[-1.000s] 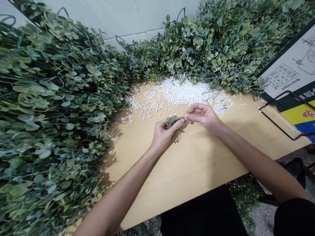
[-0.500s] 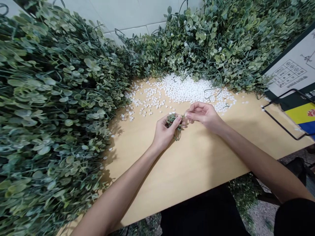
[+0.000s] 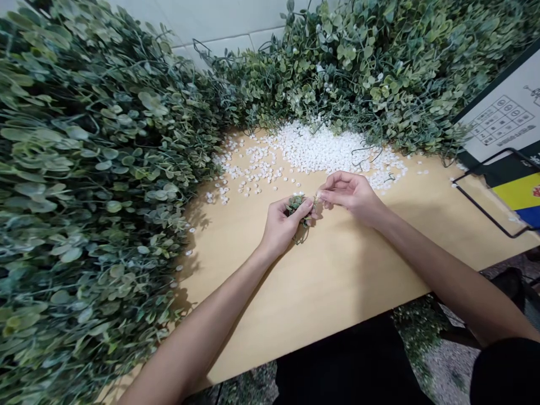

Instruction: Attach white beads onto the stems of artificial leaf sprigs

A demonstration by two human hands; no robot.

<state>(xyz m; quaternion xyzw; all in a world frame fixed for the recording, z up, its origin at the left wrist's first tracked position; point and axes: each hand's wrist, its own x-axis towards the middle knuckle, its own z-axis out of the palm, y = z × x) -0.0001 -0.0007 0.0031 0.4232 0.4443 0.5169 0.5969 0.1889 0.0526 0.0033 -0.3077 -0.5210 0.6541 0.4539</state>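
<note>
My left hand [image 3: 283,222] is closed around a small artificial leaf sprig [image 3: 295,203], its green leaves poking out above the thumb and thin stems hanging below. Close to its right, my right hand [image 3: 351,197] pinches with thumb and forefinger at the tip of the sprig. Whatever sits between those fingertips is too small to make out. Just beyond both hands, a heap of small white beads [image 3: 320,147] spreads over the wooden table [image 3: 270,315], with loose ones scattered to the left.
Artificial foliage piles up tall on the left [image 3: 84,214] and along the back [image 3: 358,73] by a tiled wall [image 3: 228,22]. On the right stand a printed box [image 3: 502,124] and a black wire frame [image 3: 481,205]. The table's front edge runs close to my body.
Both hands stay nearly in place, with the right fingertips still at the sprig. The view has shifted slightly. White bits now show on top of the sprig's leaves.
</note>
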